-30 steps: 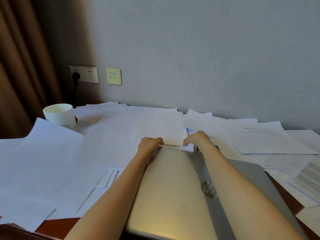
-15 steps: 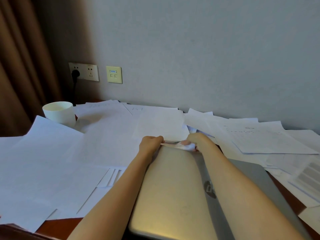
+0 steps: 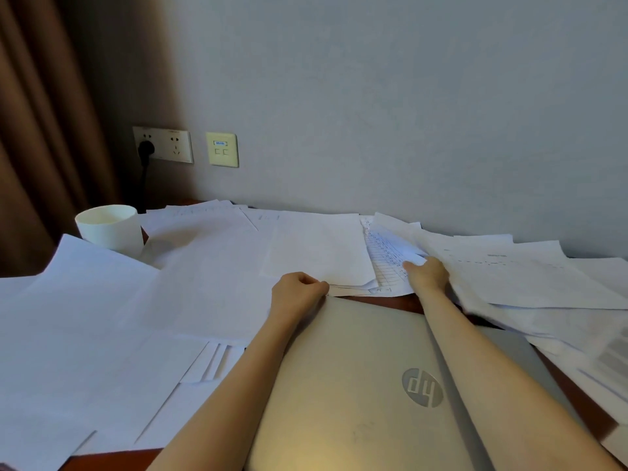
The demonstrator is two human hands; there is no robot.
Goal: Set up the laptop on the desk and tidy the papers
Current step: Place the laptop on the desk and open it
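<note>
Desk (image 3: 390,302) was nearly buried: only a thin strip of brown wood showed past the far edge of the laptop (image 3: 356,385), plus slivers at the near corners. Papers (image 3: 210,283) lay loose and overlapping from the left edge to the right, back almost to the wall. Laptop sat closed, lid up, nearest the person, with sheets butting against both its sides, so my read is the hands were clearing room behind it before opening it. White cup (image 3: 110,227) stood far left on the paper layer, well apart from both hands; a tip risk if that pile gets dragged. Left hand (image 3: 297,294) was curled into a fist at the laptop's far-left corner, touching a sheet's edge; couldn't tell if it pinched paper or was just clenched. Right hand (image 3: 429,275) rested on a gridded sheet (image 3: 387,263) beyond the far-right corner, thumb laid out flat, fingers hidden under the neighbouring sheet, so grasp unknown. Free room: only that bare strip; the lid needs more clearance behind.
</note>
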